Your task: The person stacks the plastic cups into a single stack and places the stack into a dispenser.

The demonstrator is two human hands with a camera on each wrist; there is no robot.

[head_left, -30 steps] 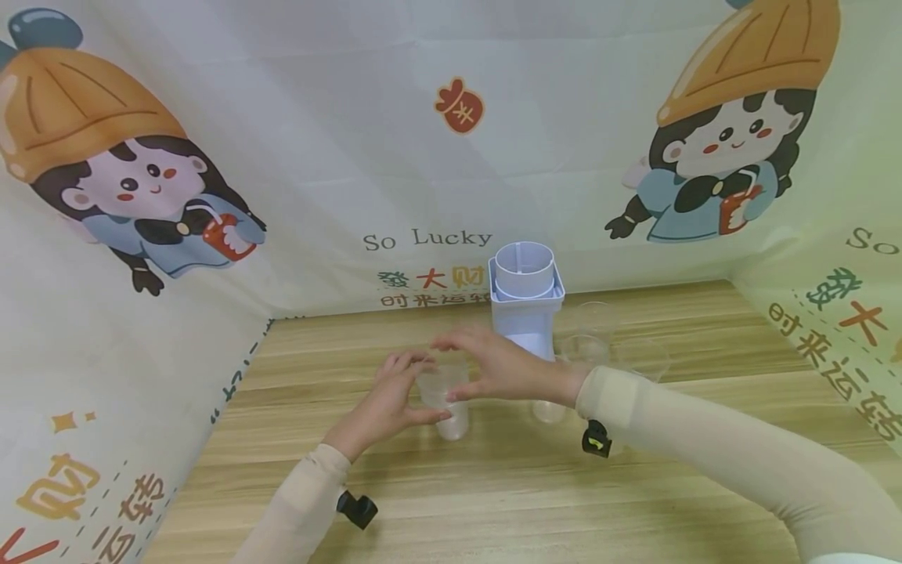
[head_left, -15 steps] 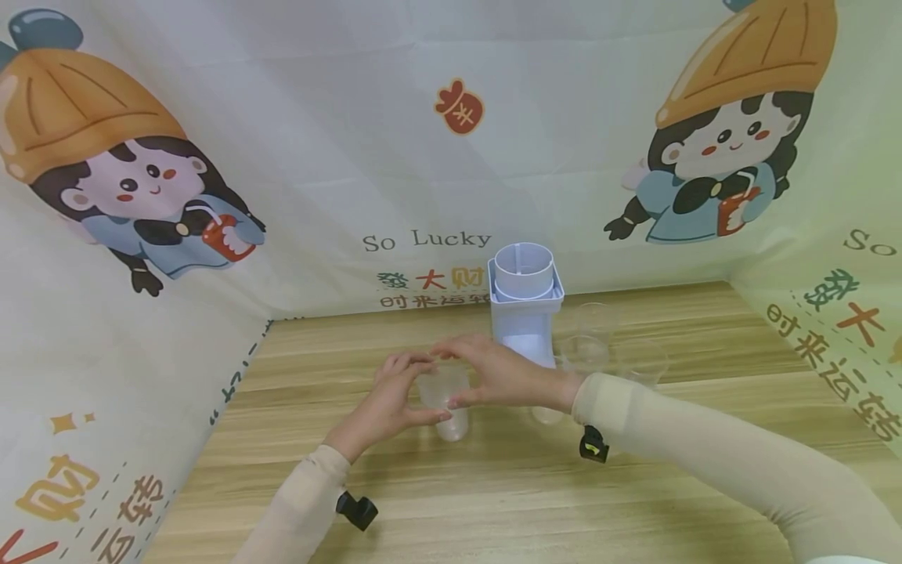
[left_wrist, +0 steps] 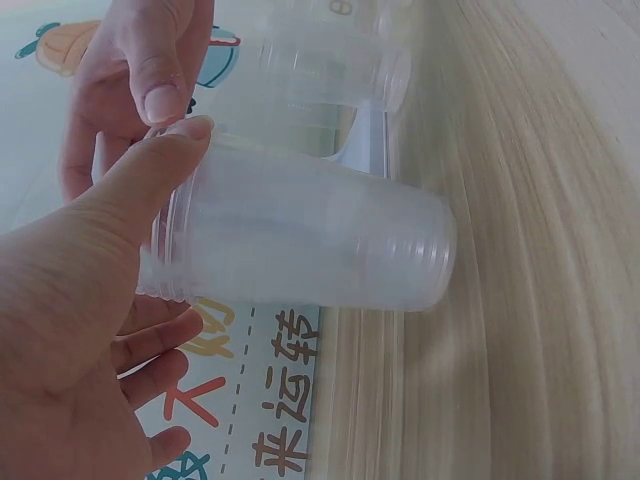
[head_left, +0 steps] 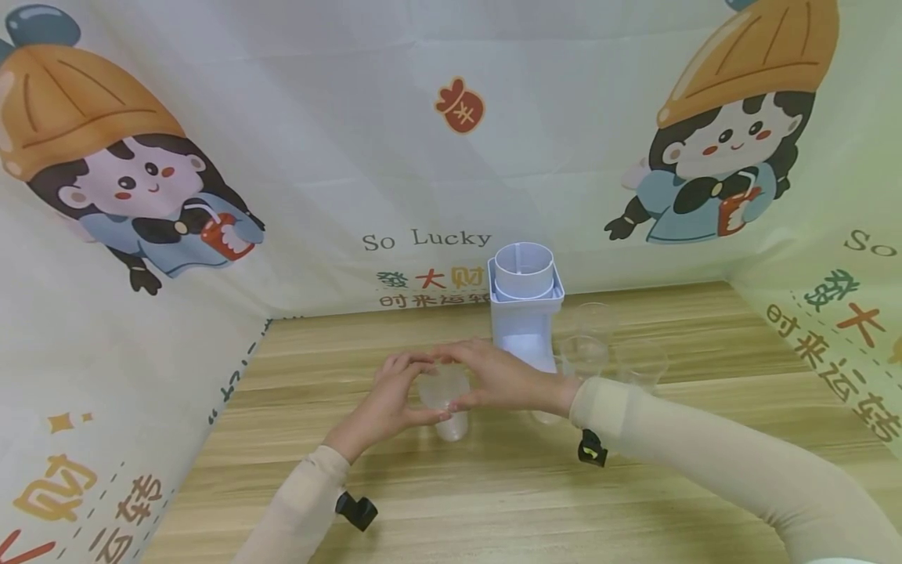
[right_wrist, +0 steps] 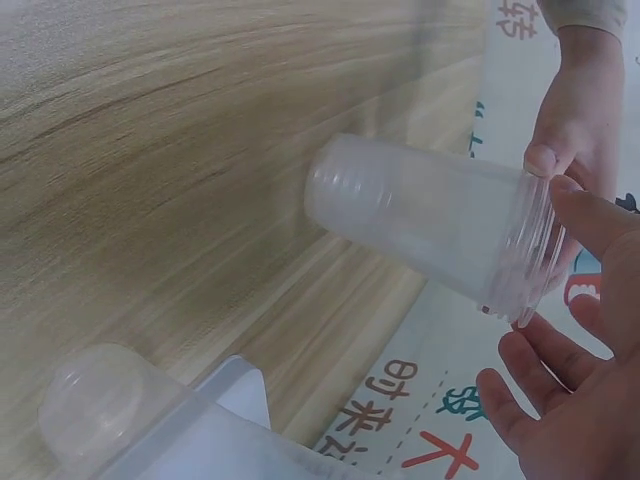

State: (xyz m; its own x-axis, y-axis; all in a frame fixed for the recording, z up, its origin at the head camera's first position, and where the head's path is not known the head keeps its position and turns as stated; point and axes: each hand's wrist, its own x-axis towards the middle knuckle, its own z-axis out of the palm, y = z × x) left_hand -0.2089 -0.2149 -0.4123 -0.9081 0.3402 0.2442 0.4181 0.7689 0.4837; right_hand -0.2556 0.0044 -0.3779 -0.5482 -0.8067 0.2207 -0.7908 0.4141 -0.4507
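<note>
A stack of clear plastic cups (head_left: 452, 423) stands upright on the table; several nested rims show in the right wrist view. My left hand (head_left: 384, 403) grips the stack near its rim from the left, with its thumb (left_wrist: 165, 165) on the near side. From the right, my right hand (head_left: 503, 376) holds the same rim, its thumb meeting the left thumb. In the right wrist view, the right-hand fingers (right_wrist: 545, 375) curl round the far side of the cups (right_wrist: 420, 215). The hands partly hide the upper cups in the head view.
Behind my right hand stands a white cup-holder-like stand (head_left: 524, 305) with a round, open top. Several clear cups (head_left: 641, 364) sit to its right, and another cup (right_wrist: 110, 405) is in front of it. Printed cloth walls (head_left: 317, 157) surround the wooden table (head_left: 437, 501).
My right hand has sunk slightly, and the upper cup has settled lower into the stack. The left hand has stayed nearly still.
</note>
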